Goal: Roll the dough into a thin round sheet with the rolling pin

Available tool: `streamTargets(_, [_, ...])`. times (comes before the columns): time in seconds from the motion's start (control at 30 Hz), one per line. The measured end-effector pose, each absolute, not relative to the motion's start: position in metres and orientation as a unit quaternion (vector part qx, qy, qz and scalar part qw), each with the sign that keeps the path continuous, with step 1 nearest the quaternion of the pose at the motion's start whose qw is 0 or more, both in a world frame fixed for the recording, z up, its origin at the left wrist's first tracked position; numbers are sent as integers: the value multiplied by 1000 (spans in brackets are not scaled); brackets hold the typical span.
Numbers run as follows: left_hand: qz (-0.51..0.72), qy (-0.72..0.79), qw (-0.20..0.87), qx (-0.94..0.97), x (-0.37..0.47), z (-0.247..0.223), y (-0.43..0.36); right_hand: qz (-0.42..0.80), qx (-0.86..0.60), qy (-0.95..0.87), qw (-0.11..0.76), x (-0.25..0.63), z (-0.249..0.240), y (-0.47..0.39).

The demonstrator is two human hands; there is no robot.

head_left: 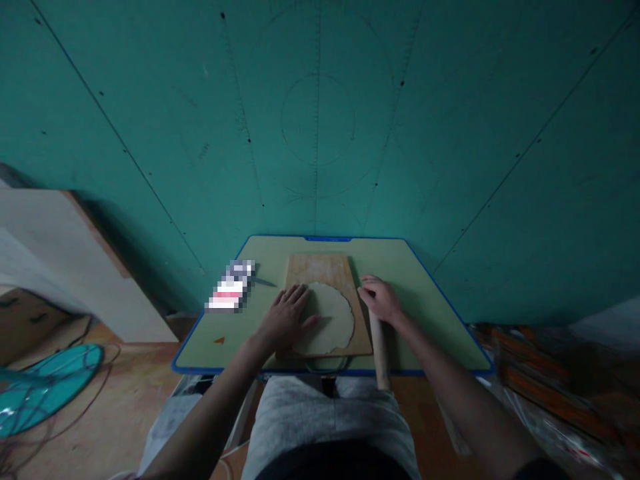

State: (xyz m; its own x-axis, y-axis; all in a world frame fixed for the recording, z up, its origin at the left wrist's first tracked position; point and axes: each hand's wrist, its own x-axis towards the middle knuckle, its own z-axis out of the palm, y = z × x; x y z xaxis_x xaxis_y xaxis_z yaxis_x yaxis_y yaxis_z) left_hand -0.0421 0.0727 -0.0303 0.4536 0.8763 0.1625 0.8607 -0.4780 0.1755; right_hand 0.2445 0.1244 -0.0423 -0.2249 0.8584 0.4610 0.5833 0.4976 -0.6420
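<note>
A flat, roughly round sheet of dough (333, 313) with an uneven edge lies on a wooden board (320, 268). My left hand (286, 319) rests flat on the dough's left side, fingers stretched out and thumb pointing inward. Right of the board, my right hand (381, 299) is curled round the far end of a wooden rolling pin (380, 357). The pin lies lengthwise along the board's right edge, its near end sticking out past the table's front. My right fingertips are partly hidden.
The small pale-green table (420, 313) has a blue rim and stands against a green wall (320, 133). At its left are a blurred-out rectangular item (231, 287), a thin dark blade-like piece (265, 283) and a small orange scrap (220, 341). Cables surround a teal stand base (55, 383).
</note>
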Motion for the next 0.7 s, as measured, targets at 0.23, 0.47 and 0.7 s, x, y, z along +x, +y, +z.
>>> streamTargets(0.23, [112,482,63,867,-68,-24,64,169,-459,-790,370,242,-37,119])
streamTargets(0.47, [98,456,97,879,-74,-20,66,133,-448,-835,290,227,-28,97])
streamTargets(0.7, [75,440,143,884,-66,-21,68,181,-418,-882,118,201,-21,74])
